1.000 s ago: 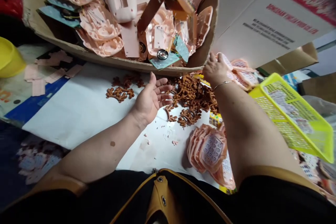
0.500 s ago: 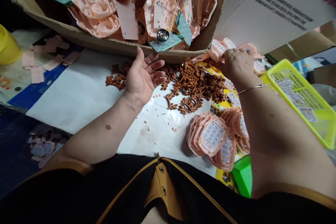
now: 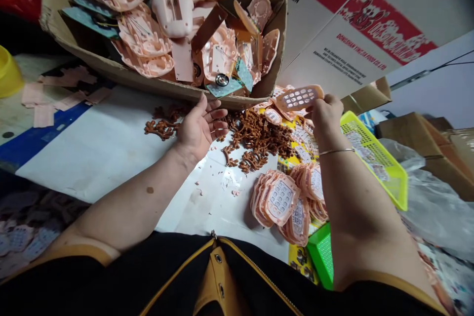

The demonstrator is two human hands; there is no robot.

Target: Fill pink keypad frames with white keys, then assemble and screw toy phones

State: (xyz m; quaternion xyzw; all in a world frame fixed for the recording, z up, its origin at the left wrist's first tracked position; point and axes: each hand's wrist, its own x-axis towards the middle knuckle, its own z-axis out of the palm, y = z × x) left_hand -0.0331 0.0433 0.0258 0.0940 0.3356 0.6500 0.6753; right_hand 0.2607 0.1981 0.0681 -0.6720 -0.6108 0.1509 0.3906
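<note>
My right hand (image 3: 326, 113) grips the right end of a pink plastic cover (image 3: 299, 98) with rows of key holes, lifted and tilted near the box corner. My left hand (image 3: 202, 127) is palm up, fingers spread and holding nothing, just below the front edge of the cardboard box (image 3: 148, 81). Close to it lies a heap of brown antler-shaped plastic parts (image 3: 261, 133). Nearer my body, stacked pink covers (image 3: 279, 200) carry pale keypads. More pink pieces lie on the table under the lifted cover, partly hidden by it.
Pink shells, circuit boards and wires fill the cardboard box. To the right are a yellow-green basket (image 3: 398, 177), a green basket (image 3: 324, 252) and clear plastic bags (image 3: 437, 207). Large white cartons (image 3: 333, 54) stand behind. Flat pink pieces (image 3: 44, 103) and a yellow container (image 3: 9, 71) are at left.
My right hand has come up from the pink pieces with a cover in its grip. My left hand stays palm up by the box. The view has turned right and up.
</note>
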